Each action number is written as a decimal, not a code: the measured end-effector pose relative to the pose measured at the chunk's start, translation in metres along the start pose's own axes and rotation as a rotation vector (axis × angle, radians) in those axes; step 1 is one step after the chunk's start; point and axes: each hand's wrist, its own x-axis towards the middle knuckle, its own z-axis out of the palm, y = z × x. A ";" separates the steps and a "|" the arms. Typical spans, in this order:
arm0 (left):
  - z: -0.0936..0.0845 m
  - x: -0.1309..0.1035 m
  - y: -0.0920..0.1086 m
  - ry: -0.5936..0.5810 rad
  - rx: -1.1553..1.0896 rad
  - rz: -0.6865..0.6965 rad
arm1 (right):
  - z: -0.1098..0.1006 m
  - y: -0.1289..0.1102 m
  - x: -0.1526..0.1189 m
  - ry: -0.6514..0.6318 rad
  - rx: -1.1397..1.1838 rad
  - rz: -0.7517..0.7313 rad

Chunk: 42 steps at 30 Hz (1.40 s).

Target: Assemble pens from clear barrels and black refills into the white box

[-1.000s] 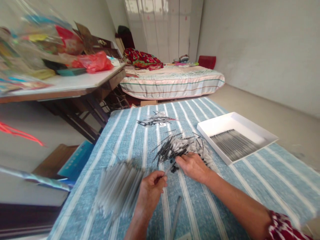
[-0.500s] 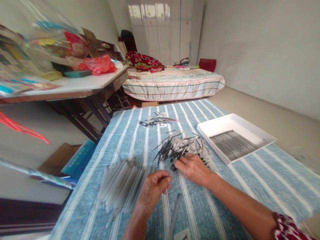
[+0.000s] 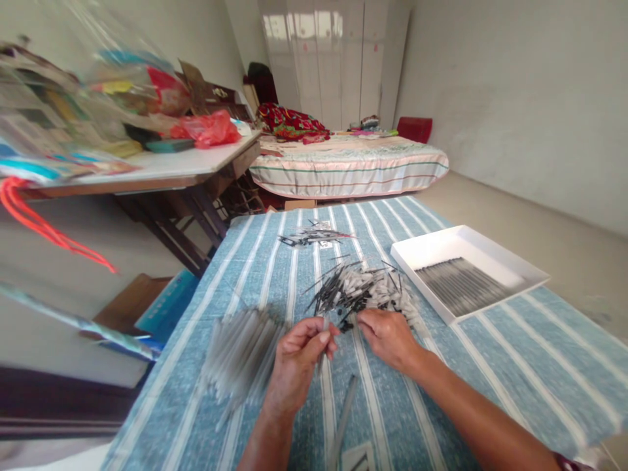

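My left hand [image 3: 299, 356] pinches a thin clear tube [image 3: 322, 361] between thumb and fingers, the tube pointing up and down. Just right of it, my right hand [image 3: 390, 335] is closed at the near edge of a heap of small black and white pen-like parts [image 3: 360, 288]. Its fingertips hide what they hold, if anything. Beside my left hand, many clear grey tubes [image 3: 240, 353] lie side by side in a pile. One loose grey tube [image 3: 344, 418] rests on the cloth between my forearms.
A white box [image 3: 520, 275] with a row of slim grey sticks [image 3: 458, 284] stands at the right. Further back lies a small pile of thin dark sticks [image 3: 314, 237]. A striped blue cloth [image 3: 206, 314] covers the table. A cluttered side table [image 3: 196, 167] is at left.
My left hand has turned up slightly, and a clear tube now shows in its fingers. My right hand has drawn back a little from the heap. The view has shifted slightly.
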 end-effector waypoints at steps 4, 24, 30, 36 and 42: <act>0.000 0.000 -0.002 -0.005 -0.032 0.001 | 0.009 -0.007 0.011 -0.179 -0.034 0.078; -0.005 0.001 -0.017 -0.134 0.082 -0.114 | -0.003 0.008 0.005 -0.041 1.282 0.214; -0.004 0.000 -0.016 -0.107 0.120 -0.150 | -0.003 0.004 0.011 -0.016 1.301 0.115; -0.006 0.001 -0.018 -0.105 0.120 -0.178 | 0.006 0.004 0.015 -0.023 1.286 0.085; -0.005 0.001 -0.018 -0.077 0.154 -0.201 | 0.008 0.004 0.015 -0.048 1.276 0.043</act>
